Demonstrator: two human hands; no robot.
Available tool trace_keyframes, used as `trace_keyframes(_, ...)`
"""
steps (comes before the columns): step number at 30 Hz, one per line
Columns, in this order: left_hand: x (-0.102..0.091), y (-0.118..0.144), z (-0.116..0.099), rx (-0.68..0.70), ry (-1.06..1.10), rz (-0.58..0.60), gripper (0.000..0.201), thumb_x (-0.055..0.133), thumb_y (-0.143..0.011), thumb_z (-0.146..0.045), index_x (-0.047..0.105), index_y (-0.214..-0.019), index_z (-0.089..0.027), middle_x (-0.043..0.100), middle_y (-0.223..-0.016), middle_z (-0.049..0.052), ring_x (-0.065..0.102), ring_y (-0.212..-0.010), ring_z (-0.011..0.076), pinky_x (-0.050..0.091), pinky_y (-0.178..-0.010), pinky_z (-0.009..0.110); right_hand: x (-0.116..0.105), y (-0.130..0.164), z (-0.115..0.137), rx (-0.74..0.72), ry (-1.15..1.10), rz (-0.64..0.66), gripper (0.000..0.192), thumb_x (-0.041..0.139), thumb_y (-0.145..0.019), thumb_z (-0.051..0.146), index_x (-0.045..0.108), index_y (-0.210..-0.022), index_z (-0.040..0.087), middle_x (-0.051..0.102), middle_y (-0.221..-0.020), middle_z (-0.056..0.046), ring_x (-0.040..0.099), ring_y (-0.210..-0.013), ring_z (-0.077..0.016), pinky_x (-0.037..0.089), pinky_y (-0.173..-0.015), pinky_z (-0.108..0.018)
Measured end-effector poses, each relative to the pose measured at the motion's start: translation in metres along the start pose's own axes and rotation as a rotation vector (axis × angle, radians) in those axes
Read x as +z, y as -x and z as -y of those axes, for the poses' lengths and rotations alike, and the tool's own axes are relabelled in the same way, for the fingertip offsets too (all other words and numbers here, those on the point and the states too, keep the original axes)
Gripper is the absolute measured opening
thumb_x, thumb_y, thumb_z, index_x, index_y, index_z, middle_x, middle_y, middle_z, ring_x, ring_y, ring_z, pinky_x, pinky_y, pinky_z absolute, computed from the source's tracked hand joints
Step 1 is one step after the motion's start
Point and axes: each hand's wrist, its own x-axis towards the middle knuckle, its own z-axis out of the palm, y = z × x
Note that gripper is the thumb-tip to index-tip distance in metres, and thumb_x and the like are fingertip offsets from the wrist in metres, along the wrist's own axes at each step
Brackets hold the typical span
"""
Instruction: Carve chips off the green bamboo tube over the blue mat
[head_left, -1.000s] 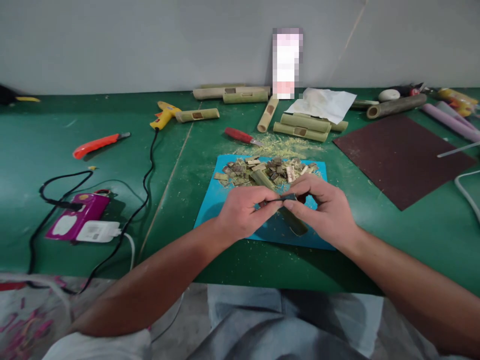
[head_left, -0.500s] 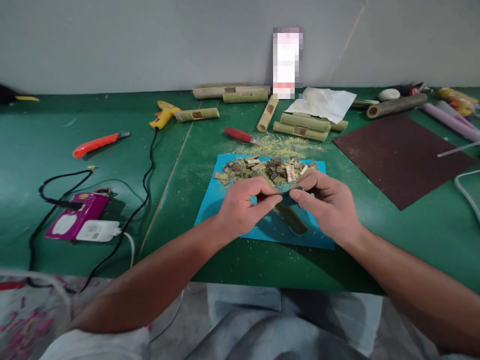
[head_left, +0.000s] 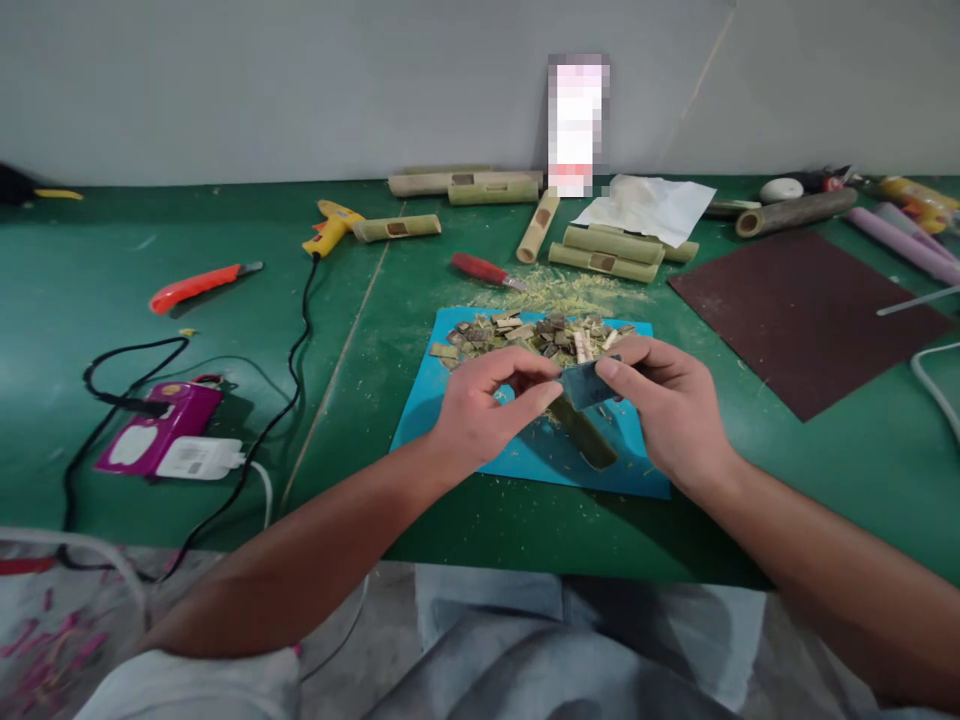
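Note:
Both hands meet over a blue mat on the green table. My right hand pinches a small flat dark piece between thumb and fingers, its broad face turned toward me. My left hand grips the left edge of that same piece with its fingertips. Just under the hands a short green bamboo section lies on the mat. A heap of small cut bamboo chips covers the mat's far edge.
Beyond the mat lie shavings, a red-handled knife, several bamboo tubes and white paper. A yellow glue gun, an orange cutter and a purple device with cables sit to the left. A brown sheet lies to the right.
The dark piece was held edge-on a second ago; it has since been lifted slightly and turned so its flat face shows. Both hands rose a little with it.

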Motion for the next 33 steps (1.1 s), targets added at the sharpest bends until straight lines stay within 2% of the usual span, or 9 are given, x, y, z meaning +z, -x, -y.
trace_keyframes(3, 0.0024, 0.0008, -0.0006, -0.019, -0.035, -0.040, 0.008, 0.071, -0.081, -0.025, 0.071, -0.081, -0.017, 0.070, -0.073, 0.001, 0.060, -0.063, 0.0107, 0.050, -0.061, 0.021, 0.0001, 0.0005, 0.0007, -0.031, 0.043, -0.019, 0.009, 0.071, -0.081, 0.029, 0.067, -0.074, 0.024, 0.060, -0.072, 0.003, 0.052, -0.068, -0.0115, 0.041, -0.063, -0.028)
trace_keyframes(7, 0.0056, 0.0012, -0.0009, -0.048, -0.104, -0.064, 0.007, 0.071, -0.081, -0.024, 0.073, -0.084, -0.017, 0.072, -0.074, 0.000, 0.061, -0.062, 0.0096, 0.051, -0.060, 0.019, 0.0004, 0.0026, 0.0036, -0.140, 0.220, 0.023, 0.003, 0.068, -0.083, 0.026, 0.070, -0.082, 0.024, 0.065, -0.080, 0.001, 0.056, -0.074, -0.0129, 0.044, -0.068, -0.030)
trace_keyframes(10, 0.0068, 0.0018, 0.0007, -0.056, -0.120, -0.052, 0.009, 0.069, -0.084, -0.024, 0.075, -0.089, -0.018, 0.074, -0.078, 0.001, 0.064, -0.067, 0.0105, 0.053, -0.063, 0.020, 0.0004, 0.0030, 0.0032, -0.207, 0.284, 0.034, 0.005, 0.068, -0.082, 0.023, 0.070, -0.087, 0.025, 0.064, -0.081, 0.001, 0.055, -0.074, -0.0131, 0.045, -0.069, -0.031)
trace_keyframes(15, 0.0081, 0.0029, 0.0021, -0.085, -0.108, -0.027, 0.013, 0.070, -0.083, -0.024, 0.076, -0.093, -0.019, 0.076, -0.082, 0.001, 0.067, -0.069, 0.0116, 0.055, -0.065, 0.021, 0.0013, 0.0028, 0.0014, -0.232, 0.335, 0.030, 0.010, 0.068, -0.081, 0.022, 0.069, -0.090, 0.025, 0.066, -0.087, 0.001, 0.058, -0.079, -0.0139, 0.046, -0.072, -0.031)
trace_keyframes(19, 0.0081, 0.0033, -0.0002, -0.074, -0.122, -0.019, 0.008, 0.070, -0.082, -0.024, 0.074, -0.087, -0.019, 0.075, -0.079, 0.001, 0.065, -0.064, 0.0112, 0.053, -0.061, 0.021, 0.0034, 0.0025, 0.0029, -0.230, 0.357, 0.043, 0.009, 0.070, -0.078, 0.024, 0.069, -0.087, 0.025, 0.066, -0.084, 0.001, 0.058, -0.075, -0.0138, 0.046, -0.068, -0.031)
trace_keyframes(21, 0.0074, 0.0038, -0.0019, -0.060, -0.151, -0.003, 0.007, 0.069, -0.083, -0.024, 0.072, -0.079, -0.018, 0.073, -0.073, 0.000, 0.063, -0.062, 0.0106, 0.051, -0.059, 0.020, 0.0036, 0.0018, 0.0027, -0.200, 0.368, 0.062, 0.006, 0.071, -0.076, 0.025, 0.067, -0.079, 0.024, 0.064, -0.079, 0.001, 0.057, -0.073, -0.0137, 0.045, -0.066, -0.030)
trace_keyframes(25, 0.0053, 0.0050, -0.0055, -0.052, -0.182, 0.052, 0.016, 0.067, -0.084, -0.022, 0.066, -0.068, -0.017, 0.067, -0.064, -0.001, 0.055, -0.056, 0.0085, 0.043, -0.053, 0.019, 0.0017, 0.0006, 0.0006, -0.149, 0.331, 0.112, 0.021, 0.071, -0.078, 0.027, 0.056, -0.064, 0.022, 0.056, -0.069, 0.003, 0.051, -0.067, -0.0122, 0.040, -0.063, -0.030)
trace_keyframes(29, 0.0048, 0.0048, -0.0071, -0.023, -0.134, 0.092, 0.019, 0.064, -0.085, -0.023, 0.063, -0.067, -0.017, 0.062, -0.061, -0.001, 0.052, -0.056, 0.0084, 0.041, -0.053, 0.019, -0.0001, 0.0011, 0.0022, -0.141, 0.265, 0.189, 0.025, 0.069, -0.081, 0.027, 0.052, -0.063, 0.021, 0.053, -0.070, 0.003, 0.048, -0.067, -0.0116, 0.038, -0.063, -0.030)
trace_keyframes(33, 0.0048, 0.0030, -0.0047, 0.000, -0.084, 0.104, 0.017, 0.062, -0.086, -0.023, 0.062, -0.071, -0.017, 0.059, -0.063, -0.001, 0.050, -0.057, 0.0085, 0.040, -0.053, 0.020, -0.0001, 0.0017, 0.0050, -0.124, 0.272, 0.179, 0.025, 0.068, -0.080, 0.028, 0.052, -0.062, 0.021, 0.053, -0.068, 0.003, 0.047, -0.066, -0.0118, 0.036, -0.063, -0.030)
